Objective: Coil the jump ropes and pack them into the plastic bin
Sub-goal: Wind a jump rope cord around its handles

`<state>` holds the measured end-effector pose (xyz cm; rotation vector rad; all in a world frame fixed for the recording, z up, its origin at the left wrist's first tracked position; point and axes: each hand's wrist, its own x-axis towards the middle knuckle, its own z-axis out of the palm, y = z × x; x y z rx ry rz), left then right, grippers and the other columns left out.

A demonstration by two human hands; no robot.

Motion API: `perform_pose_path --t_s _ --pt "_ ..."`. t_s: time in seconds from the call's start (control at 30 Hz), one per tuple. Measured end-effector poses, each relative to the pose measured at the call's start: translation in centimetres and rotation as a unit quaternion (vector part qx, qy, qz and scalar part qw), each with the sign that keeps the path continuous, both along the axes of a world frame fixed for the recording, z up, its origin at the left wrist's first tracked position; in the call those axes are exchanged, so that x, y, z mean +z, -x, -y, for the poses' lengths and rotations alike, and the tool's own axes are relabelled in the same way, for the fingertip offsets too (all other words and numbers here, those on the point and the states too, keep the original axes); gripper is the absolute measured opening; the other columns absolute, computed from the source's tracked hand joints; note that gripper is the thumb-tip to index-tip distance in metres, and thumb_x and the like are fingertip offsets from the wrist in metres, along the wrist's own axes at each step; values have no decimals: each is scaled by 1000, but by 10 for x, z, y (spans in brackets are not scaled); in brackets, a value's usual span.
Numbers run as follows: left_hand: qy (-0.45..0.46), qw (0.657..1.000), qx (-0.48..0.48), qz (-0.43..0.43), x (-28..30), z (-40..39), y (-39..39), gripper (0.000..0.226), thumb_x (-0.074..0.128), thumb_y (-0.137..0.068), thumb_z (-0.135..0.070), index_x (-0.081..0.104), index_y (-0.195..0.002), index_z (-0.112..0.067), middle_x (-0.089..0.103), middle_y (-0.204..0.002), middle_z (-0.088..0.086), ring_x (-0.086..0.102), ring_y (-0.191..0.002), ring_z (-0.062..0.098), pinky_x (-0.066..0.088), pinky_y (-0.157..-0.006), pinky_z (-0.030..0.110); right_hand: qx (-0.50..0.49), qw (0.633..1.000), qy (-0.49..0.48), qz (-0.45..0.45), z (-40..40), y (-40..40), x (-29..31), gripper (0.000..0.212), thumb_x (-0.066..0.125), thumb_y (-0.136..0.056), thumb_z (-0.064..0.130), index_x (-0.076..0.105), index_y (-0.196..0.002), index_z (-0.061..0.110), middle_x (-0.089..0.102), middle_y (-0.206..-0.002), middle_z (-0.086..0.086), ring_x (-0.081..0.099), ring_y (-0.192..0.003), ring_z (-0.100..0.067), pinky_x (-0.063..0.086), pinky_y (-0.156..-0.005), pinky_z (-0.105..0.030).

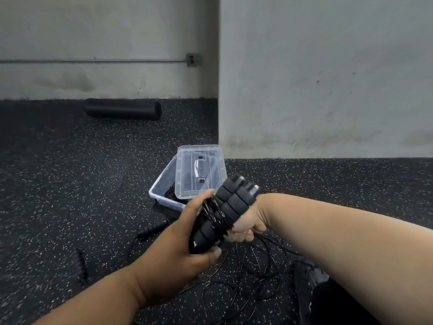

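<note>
Both hands hold one jump rope's two black ribbed handles (230,202), pressed side by side and tilted up to the right. Thin black cord (214,213) is wound several times around their middle. My left hand (187,240) grips the lower end of the handles. My right hand (248,221) grips them from behind, its fingers curled beneath. The clear plastic bin (164,191) stands on the floor just beyond the hands, with its clear lid (199,171) leaning across its top. Dark rope shows inside the bin.
Loose black cord (253,273) lies tangled on the speckled rubber floor below my hands. Two more black handles (152,229) (78,261) lie to the left. A black foam roller (123,109) rests by the far wall. A grey wall corner (219,113) juts out behind the bin.
</note>
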<state>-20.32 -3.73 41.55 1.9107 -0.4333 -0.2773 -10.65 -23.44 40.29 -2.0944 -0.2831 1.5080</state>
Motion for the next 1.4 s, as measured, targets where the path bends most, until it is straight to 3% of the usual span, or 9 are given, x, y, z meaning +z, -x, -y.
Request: perform_pose_path --t_s 0.23,0.4,0.57,0.8,0.87,1.0,1.1,1.17,1.4 --pt "-253 950 181 -18 -12 -37 -36 95 75 -85 -24 16 -146 -65 67 -109 -13 68 -83 11 55 -76 35 169 925 98 326 -20 22 20 20 57 -100 34 56 -89 18 60 -85 -2 57 -80 -24 37 -60 -31" --pt "-378 924 39 -48 -26 -51 -40 95 73 -82 -25 14 -150 -56 68 -107 -7 66 -88 13 53 -76 32 173 886 1 430 -18 23 48 9 59 -99 30 62 -90 29 67 -87 9 62 -80 -11 55 -75 -34" --pt "-357 928 -96 37 -21 -26 -24 101 80 -80 -41 9 -151 -58 69 -121 -18 66 -107 7 52 -91 23 93 939 -90 318 18 -17 60 10 77 -94 31 70 -97 24 69 -82 17 59 -66 7 42 -61 -11" --pt "-180 972 -92 117 -7 -6 -7 101 78 -81 -26 12 -150 -59 67 -128 -22 67 -109 1 54 -96 28 -40 976 -200 81 33 -26 39 20 66 -101 13 59 -83 17 62 -69 4 53 -60 -13 43 -55 -24" --pt "-111 986 -47 111 -10 -8 -9 102 81 -82 -19 15 -153 -52 69 -120 -17 70 -98 7 58 -89 35 -21 981 -158 111 33 -26 34 23 62 -102 13 61 -81 21 61 -77 -4 54 -69 -20 44 -64 -28" --pt "-63 995 18 73 -14 -11 -13 113 82 -87 -12 5 -154 -61 59 -108 -31 66 -85 13 57 -86 32 45 979 -134 144 17 -9 42 57 34 -105 -1 54 -55 18 44 -44 12 34 -34 1 26 -35 -8" --pt "-93 994 43 44 -17 -12 -15 116 81 -89 -16 0 -152 -70 60 -106 -35 66 -89 8 56 -86 26 63 977 -78 191 5 3 29 39 36 -109 9 58 -76 10 52 -51 7 39 -35 -2 35 -36 -16" --pt "-164 983 67 46 -17 -12 -21 113 79 -89 -26 -4 -152 -71 60 -117 -31 65 -96 4 50 -88 26 127 959 -25 254 -6 6 20 26 45 -109 22 63 -96 10 63 -78 -4 56 -63 -15 51 -61 -33" --pt "-418 908 2 9 -36 -37 -37 104 66 -86 -37 -8 -156 -59 68 -119 -4 67 -97 21 50 -80 36 275 883 80 372 -16 23 22 30 47 -110 36 66 -116 13 62 -97 -2 55 -83 -22 35 -72 -31"
